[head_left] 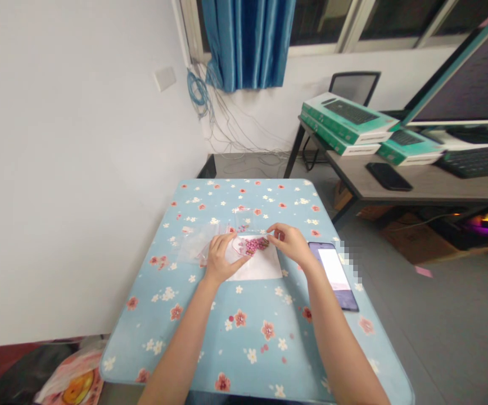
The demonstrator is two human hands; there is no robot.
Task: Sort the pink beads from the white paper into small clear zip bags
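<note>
Two bare hands over the blue flowered table (244, 349), pink beads (254, 246) in the gap between them, bunched on white paper (263, 269). Left hand (220, 259): spread, thumb well apart from fingers, thumb tip at the near-left edge of the bunch; can't tell if it presses anything. Right hand (292, 242): fingers bent, tips near each other at the right end of the bunch; can't tell if a bead is pinched. Lit phone (334, 275) lies right of the right forearm (332, 315). Clear plastic bag (193, 247) left of and partly behind left hand; small clear packet (244, 218) just beyond the beads. Farther off, right: desk (433, 188) with green keyboard boxes (349, 121). Blue curtain (248, 45) at the back
</note>
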